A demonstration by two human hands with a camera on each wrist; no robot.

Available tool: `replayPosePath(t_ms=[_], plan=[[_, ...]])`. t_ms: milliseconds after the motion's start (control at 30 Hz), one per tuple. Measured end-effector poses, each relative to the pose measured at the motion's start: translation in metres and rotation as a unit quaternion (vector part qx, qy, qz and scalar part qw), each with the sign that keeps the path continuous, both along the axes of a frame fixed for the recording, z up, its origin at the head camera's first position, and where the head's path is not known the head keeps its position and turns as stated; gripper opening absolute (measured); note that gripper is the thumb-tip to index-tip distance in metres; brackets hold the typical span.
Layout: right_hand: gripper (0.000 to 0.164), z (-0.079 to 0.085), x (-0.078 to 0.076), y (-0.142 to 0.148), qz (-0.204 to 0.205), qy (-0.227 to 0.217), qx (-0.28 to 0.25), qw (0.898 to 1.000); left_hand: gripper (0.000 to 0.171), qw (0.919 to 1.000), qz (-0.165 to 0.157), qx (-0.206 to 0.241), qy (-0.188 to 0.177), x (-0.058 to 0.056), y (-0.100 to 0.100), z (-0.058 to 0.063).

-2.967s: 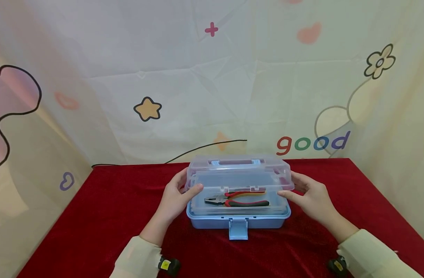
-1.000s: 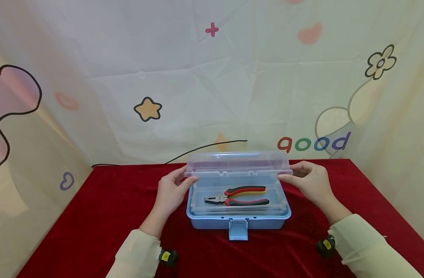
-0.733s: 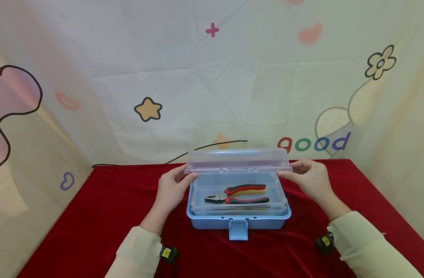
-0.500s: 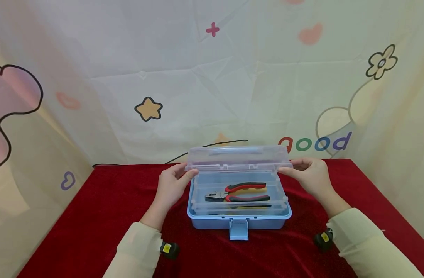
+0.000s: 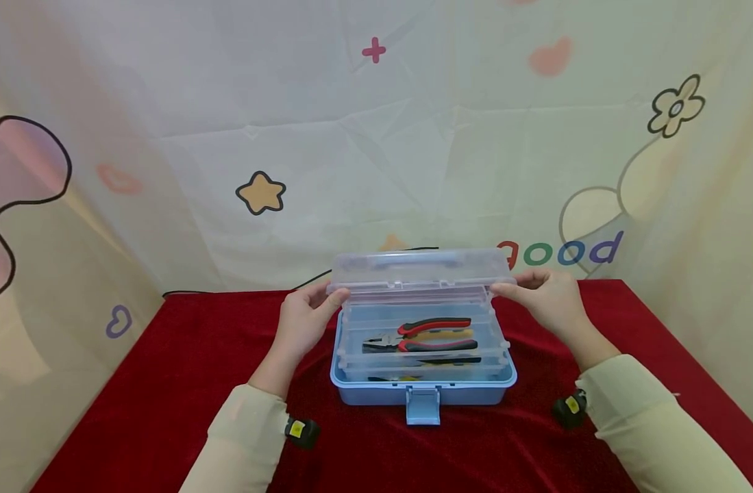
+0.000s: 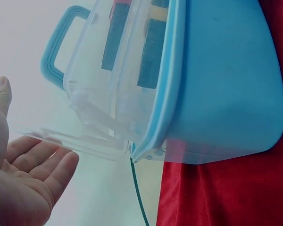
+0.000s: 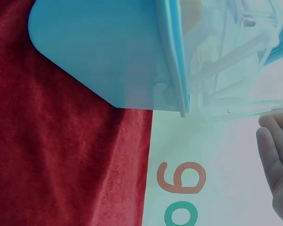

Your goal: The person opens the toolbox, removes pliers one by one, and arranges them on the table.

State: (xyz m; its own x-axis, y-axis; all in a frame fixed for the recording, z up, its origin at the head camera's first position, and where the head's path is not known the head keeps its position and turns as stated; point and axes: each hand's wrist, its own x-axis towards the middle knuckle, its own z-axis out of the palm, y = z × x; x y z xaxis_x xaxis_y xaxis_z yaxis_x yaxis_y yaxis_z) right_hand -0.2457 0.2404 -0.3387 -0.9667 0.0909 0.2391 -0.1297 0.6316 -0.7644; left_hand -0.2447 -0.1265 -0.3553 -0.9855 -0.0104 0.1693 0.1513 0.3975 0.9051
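A blue toolbox (image 5: 376,396) with a raised clear lid (image 5: 422,270) stands on the table. My left hand (image 5: 302,322) pinches the lid's left end, thumb in front and fingers behind. At the opposite end, the right hand (image 5: 551,305) holds the lid the same way. In the left wrist view the left hand (image 6: 26,183) has its fingers under the lid's clear edge. Combination pliers (image 5: 440,346) with red-and-black handles lie in the lifted clear upper tray (image 5: 351,358). Below it, black and yellow pieces (image 5: 393,378) show partly through the plastic.
The front latch (image 5: 423,409) hangs down unfastened. A blue carrying handle (image 6: 49,59) sits on the lid. Red cloth (image 5: 185,383) covers the table, and a printed white curtain (image 5: 327,150) hangs close behind its back edge. Each wrist wears a small black device (image 5: 302,433).
Both hands have lifted the lid upward and back. The upper tray has risen with it, uncovering more of the pliers and the pieces below. The toolbox base has stayed in place.
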Motion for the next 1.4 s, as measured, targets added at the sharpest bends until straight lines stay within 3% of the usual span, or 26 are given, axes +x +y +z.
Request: replayPosePath(t_ms=[433, 600, 767, 1000, 1400], plan=[[0.06, 0.012, -0.005, -0.003, -0.004, -0.046, 0.004, 0.999, 0.065, 0.9989, -0.03, 0.002, -0.036, -0.006, -0.003, 0.002], [0.066, 0.014, -0.009, -0.002, -0.002, -0.064, 0.006, 0.998, 0.068, 0.998, -0.053, 0.004, -0.032, -0.006, -0.006, 0.0], [0.068, 0.016, -0.012, -0.002, -0.001, -0.067, 0.005, 0.998, 0.071, 0.9968, -0.071, 0.019, -0.031, -0.007, -0.007, -0.001], [0.067, 0.017, -0.018, -0.003, -0.002, -0.06, -0.005, 0.998, 0.077, 0.9956, -0.07, 0.043, -0.046, -0.007, -0.006, -0.001], [0.071, 0.019, -0.027, -0.006, -0.026, -0.071, -0.018, 0.997, 0.074, 0.9928, -0.093, 0.065, -0.037, -0.012, -0.006, -0.002]])
